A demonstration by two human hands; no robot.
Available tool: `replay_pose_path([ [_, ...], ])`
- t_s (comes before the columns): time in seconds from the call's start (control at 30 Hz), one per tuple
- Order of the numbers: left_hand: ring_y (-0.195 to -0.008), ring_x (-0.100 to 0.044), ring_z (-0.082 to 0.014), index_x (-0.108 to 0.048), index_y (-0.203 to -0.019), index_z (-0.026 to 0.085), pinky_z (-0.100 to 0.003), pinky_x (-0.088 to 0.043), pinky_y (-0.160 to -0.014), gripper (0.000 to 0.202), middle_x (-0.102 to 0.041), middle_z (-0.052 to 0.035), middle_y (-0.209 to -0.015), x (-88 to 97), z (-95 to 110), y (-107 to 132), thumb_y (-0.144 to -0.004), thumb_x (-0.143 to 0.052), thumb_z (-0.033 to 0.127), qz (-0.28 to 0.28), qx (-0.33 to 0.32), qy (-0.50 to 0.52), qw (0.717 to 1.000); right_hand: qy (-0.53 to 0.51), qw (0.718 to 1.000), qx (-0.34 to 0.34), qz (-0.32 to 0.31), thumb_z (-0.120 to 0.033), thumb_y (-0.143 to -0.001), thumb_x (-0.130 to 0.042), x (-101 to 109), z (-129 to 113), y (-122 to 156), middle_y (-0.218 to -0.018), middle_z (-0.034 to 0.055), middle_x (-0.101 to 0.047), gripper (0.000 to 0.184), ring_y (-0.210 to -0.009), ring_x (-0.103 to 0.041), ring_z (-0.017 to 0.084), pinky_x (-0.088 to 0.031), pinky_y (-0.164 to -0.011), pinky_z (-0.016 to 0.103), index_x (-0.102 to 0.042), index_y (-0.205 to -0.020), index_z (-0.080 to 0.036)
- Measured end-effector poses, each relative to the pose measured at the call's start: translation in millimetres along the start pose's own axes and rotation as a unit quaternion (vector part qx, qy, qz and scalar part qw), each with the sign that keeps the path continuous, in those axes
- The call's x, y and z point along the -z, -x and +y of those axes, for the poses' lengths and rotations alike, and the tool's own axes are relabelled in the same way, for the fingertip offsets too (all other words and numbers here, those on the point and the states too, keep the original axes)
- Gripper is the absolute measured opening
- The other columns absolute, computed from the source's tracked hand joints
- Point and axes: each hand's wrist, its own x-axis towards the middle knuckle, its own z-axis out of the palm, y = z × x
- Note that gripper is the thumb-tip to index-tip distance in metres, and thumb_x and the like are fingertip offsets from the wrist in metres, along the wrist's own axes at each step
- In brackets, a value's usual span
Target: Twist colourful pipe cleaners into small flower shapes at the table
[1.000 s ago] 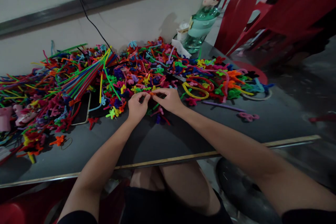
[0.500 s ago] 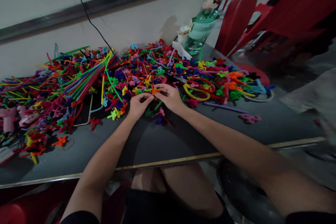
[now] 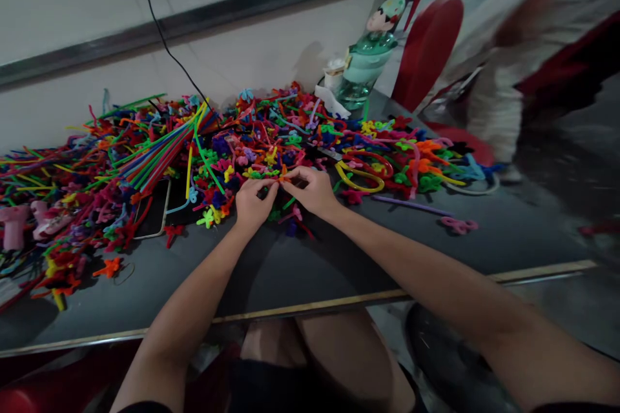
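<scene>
My left hand (image 3: pixel 255 202) and my right hand (image 3: pixel 314 192) meet over the front of a large heap of pipe cleaners. Both pinch a small orange pipe cleaner piece (image 3: pixel 283 176) between thumb and fingers, mostly hidden by the fingertips. Below the hands lie green, pink and blue twisted pieces (image 3: pixel 292 227). Just right of my right hand are scissors (image 3: pixel 362 182) with yellow and red handles. A bundle of straight multicoloured pipe cleaners (image 3: pixel 167 147) rests on the heap to the left.
A phone-like dark slab with a pale edge (image 3: pixel 167 206) lies partly under the heap. At the back stands a green bottle (image 3: pixel 364 68) with a figure-shaped top, beside a white cup (image 3: pixel 333 74). Red chairs (image 3: pixel 429 55) and a blurred person in light clothing (image 3: pixel 498 97) are beyond the table's right end.
My fingers have drawn slightly closer around the orange piece, hiding more of it. The view has shifted slightly. The person at the right has moved left, behind the table's end.
</scene>
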Motion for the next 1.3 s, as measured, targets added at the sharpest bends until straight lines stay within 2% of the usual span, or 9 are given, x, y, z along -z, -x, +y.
replay_pose_path([
  [0.17, -0.066, -0.060, -0.0142, -0.073, -0.079, 0.017, -0.027, -0.046, -0.062, 0.018, -0.071, -0.0039, -0.075, -1.2, -2, -1, -0.081, -0.064, 0.033, -0.026, 0.105, 0.088, 0.990, -0.010, 1.000, -0.018, -0.003, -0.043, -0.076, -0.068, 0, 1, 0, -0.075, 0.0063, -0.073, 0.027, -0.061, -0.064, 0.015, -0.049, -0.056, 0.027, -0.070, -0.078, -0.017],
  [0.33, -0.065, -0.059, -0.0119, -0.071, -0.076, 0.016, -0.026, -0.047, -0.067, 0.027, -0.068, -0.0015, -0.071, -3.6, -6, -3, -0.073, -0.071, 0.042, -0.075, 0.200, 0.266, 0.940, -0.093, 0.993, -0.064, -0.020, -0.048, -0.068, -0.075, -2, 8, -2, -0.073, 0.0061, -0.072, 0.033, -0.062, -0.065, 0.016, -0.052, -0.058, 0.029, -0.069, -0.078, -0.017],
  [0.4, -0.066, -0.059, -0.0116, -0.072, -0.077, 0.016, -0.025, -0.048, -0.068, 0.027, -0.069, -0.0017, -0.073, -4.9, -7, -4, -0.071, -0.073, 0.042, -0.080, 0.202, 0.277, 0.936, -0.134, 0.987, -0.080, -0.026, -0.049, -0.066, -0.077, -3, 12, -4, -0.075, 0.0057, -0.072, 0.035, -0.063, -0.066, 0.017, -0.055, -0.062, 0.031, -0.070, -0.080, -0.018],
  [0.53, -0.063, -0.059, -0.0119, -0.072, -0.079, 0.017, -0.025, -0.047, -0.064, 0.023, -0.070, -0.0026, -0.075, -6.0, -4, -2, -0.074, -0.071, 0.039, -0.078, 0.166, 0.209, 0.961, -0.159, 0.984, -0.079, -0.030, -0.048, -0.069, -0.075, -3, 14, -7, -0.083, 0.0060, -0.074, 0.035, -0.071, -0.069, 0.018, -0.056, -0.066, 0.032, -0.072, -0.087, -0.019],
  [0.67, -0.071, -0.062, -0.0144, -0.072, -0.087, 0.018, -0.027, -0.048, -0.067, 0.021, -0.071, -0.0036, -0.080, -2.3, 2, 0, -0.077, -0.071, 0.037, -0.036, 0.091, 0.094, 0.991, -0.112, 0.993, -0.043, -0.018, -0.042, -0.074, -0.071, -2, 10, -5, -0.084, 0.0062, -0.074, 0.029, -0.075, -0.069, 0.019, -0.055, -0.066, 0.031, -0.073, -0.089, -0.019],
  [0.77, -0.077, -0.063, -0.0157, -0.072, -0.085, 0.020, -0.029, -0.049, -0.073, 0.017, -0.072, -0.0038, -0.080, 0.5, 4, 0, -0.081, -0.068, 0.035, -0.008, 0.046, 0.034, 0.998, -0.063, 0.997, -0.029, -0.014, -0.038, -0.076, -0.068, -2, 8, -3, -0.083, 0.0062, -0.074, 0.026, -0.073, -0.069, 0.018, -0.053, -0.060, 0.028, -0.073, -0.091, -0.018],
  [1.03, -0.074, -0.062, -0.0156, -0.071, -0.080, 0.019, -0.029, -0.048, -0.073, 0.014, -0.071, -0.0034, -0.077, 0.4, 3, 0, -0.085, -0.063, 0.031, -0.014, 0.019, -0.011, 1.000, -0.006, 1.000, -0.002, -0.016, -0.035, -0.077, -0.067, 1, 5, -1, -0.077, 0.0051, -0.074, 0.020, -0.063, -0.066, 0.016, -0.051, -0.057, 0.027, -0.074, -0.086, -0.018],
  [1.2, -0.079, -0.062, -0.0165, -0.071, -0.079, 0.018, -0.029, -0.048, -0.076, 0.014, -0.071, -0.0046, -0.081, 0.7, 1, -2, -0.084, -0.061, 0.027, -0.036, 0.041, 0.018, 0.998, 0.005, 1.000, -0.012, -0.016, -0.035, -0.077, -0.066, 1, 5, -1, -0.076, 0.0052, -0.074, 0.021, -0.060, -0.064, 0.015, -0.050, -0.055, 0.027, -0.075, -0.084, -0.018],
  [1.3, -0.072, -0.062, -0.0146, -0.070, -0.074, 0.017, -0.027, -0.048, -0.071, 0.017, -0.070, -0.0029, -0.075, 1.2, 1, -3, -0.083, -0.061, 0.029, -0.076, 0.148, 0.114, 0.980, -0.010, 0.999, -0.023, -0.034, -0.039, -0.076, -0.067, 2, 6, -1, -0.075, 0.0056, -0.074, 0.024, -0.058, -0.064, 0.015, -0.050, -0.054, 0.027, -0.075, -0.084, -0.017],
])
